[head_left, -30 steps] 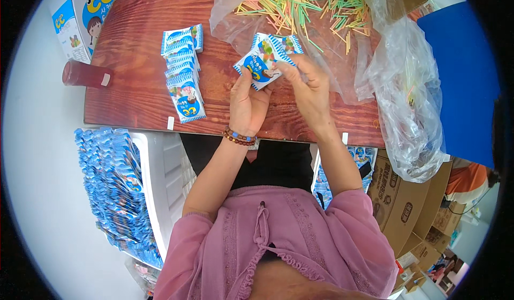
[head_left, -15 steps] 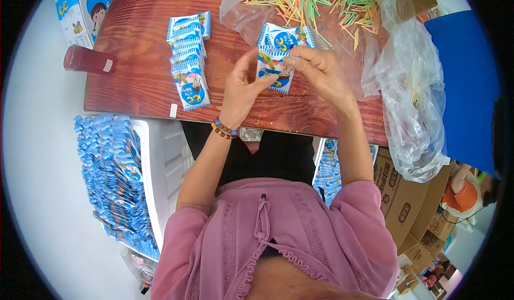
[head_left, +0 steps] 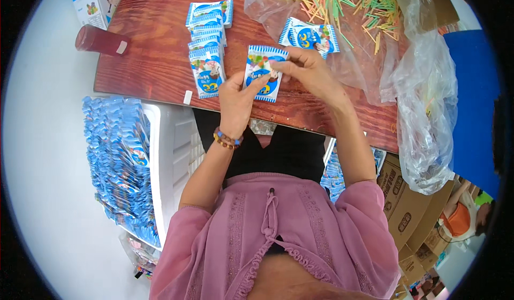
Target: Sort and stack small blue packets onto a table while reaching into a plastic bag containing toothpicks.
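Note:
Between my two hands is a small blue-and-white candy packet, held above the near part of the wooden table. My left hand pinches its left side, the thumb lying across its front. At its upper right edge, the thumb and fingers of my right hand close on it. To the left, a row of overlapping packets of the same kind lies on the table. Beyond my right hand lie more such packets, beside a plastic sheet.
Pastel sticks lie heaped on clear plastic at the far right. A dark red cup lies near the left edge. A white bin full of packets stands at lower left, cardboard boxes at lower right. Another person is farther right.
The held packet has moved left, away from the packets at the right and closer to the row. The whole view has shifted slightly. Both hands still grip the packet.

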Demonstrator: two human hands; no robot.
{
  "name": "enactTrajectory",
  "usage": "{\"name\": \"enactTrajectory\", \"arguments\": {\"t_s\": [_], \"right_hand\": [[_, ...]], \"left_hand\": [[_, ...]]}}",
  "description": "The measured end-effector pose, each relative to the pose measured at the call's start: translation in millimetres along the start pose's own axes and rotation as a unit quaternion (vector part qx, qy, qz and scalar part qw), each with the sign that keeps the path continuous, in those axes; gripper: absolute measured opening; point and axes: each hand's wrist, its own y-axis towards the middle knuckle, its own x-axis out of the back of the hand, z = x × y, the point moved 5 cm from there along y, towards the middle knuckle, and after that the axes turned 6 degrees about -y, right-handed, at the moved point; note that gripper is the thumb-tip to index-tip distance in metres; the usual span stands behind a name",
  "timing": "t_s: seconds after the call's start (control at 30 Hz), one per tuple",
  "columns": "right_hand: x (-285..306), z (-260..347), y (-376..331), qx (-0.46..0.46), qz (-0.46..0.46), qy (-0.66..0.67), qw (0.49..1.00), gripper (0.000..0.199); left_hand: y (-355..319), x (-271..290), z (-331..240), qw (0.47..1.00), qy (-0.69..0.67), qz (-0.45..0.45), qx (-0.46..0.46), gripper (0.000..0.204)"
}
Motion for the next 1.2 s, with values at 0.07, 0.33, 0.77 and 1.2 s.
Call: {"name": "enactTrajectory", "arguments": {"t_s": [0.07,0.33,0.77,1.2], "right_hand": [[-11.1,-2.8,5.8,-0.022,0.011,-0.054,0.998,0.016],[-81.7,9.8,56.8,0.051,0.019,-0.181,0.982,0.026],[54.2,13.2,10.7,0.068,-0.257,-0.403,0.876,0.026],[114.4,-34.3,3.6,0.024,-0.285,-0.144,0.948,0.019]], "left_hand": [[-15.5,15.5,-9.2,0.996,0.082,-0.040,-0.026,0.013],[-38.6,82.1,-23.1,0.902,0.310,-0.208,-0.216,0.042],[-39.8,82.7,-3.2,0.852,0.421,-0.167,-0.264,0.050],[-34.3,25.8,-22.9,0.885,0.291,-0.103,-0.349,0.039]]}}
